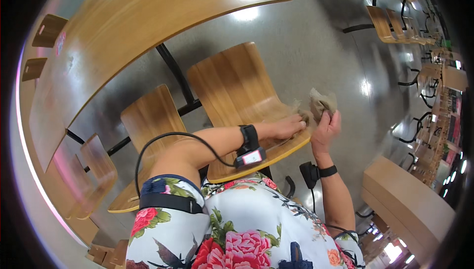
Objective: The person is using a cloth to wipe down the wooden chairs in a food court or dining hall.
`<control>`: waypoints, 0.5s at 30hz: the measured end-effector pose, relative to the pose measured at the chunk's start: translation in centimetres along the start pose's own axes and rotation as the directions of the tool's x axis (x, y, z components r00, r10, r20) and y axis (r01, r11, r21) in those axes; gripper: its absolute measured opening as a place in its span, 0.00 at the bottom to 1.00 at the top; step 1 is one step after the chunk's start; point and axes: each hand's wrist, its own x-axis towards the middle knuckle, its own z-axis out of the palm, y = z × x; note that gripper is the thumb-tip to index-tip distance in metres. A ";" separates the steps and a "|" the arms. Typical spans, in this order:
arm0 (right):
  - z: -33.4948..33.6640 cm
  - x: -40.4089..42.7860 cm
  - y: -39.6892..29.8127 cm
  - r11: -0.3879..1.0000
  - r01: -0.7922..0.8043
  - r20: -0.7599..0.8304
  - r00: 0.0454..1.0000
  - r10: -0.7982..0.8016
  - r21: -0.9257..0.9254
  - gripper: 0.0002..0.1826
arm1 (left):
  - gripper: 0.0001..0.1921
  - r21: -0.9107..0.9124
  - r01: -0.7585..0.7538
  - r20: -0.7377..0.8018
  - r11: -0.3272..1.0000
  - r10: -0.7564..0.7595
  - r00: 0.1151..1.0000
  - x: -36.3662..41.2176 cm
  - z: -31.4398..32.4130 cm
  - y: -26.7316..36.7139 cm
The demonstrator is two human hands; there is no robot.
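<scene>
In front of me is a curved plywood chair (233,80) with a wood-grain finish and a yellow seat edge. My left hand (285,127) lies across its seat, palm down near the right edge. A crumpled brownish cloth (304,116) is bunched at its fingers, which press on it. Just off the seat's right side, my right hand (326,130) is raised with a thin grey-brown rag (319,100) pinched between thumb and fingers. Blur hides whether the two bunches are one piece of cloth.
A long wooden table (148,20) stands beyond the chair. Another plywood chair (153,117) is to the left, joined by a black metal frame (177,72). A wooden cabinet or partition (403,202) stands at the lower right. Rows of chairs (396,26) line the right over a shiny floor.
</scene>
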 end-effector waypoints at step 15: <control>-3.5 0.7 -4.3 0.976 -0.147 0.184 0.967 0.175 -0.159 0.07 | 0.27 -0.321 0.087 -0.106 0.943 -0.127 0.986 -11.1 3.1 -8.1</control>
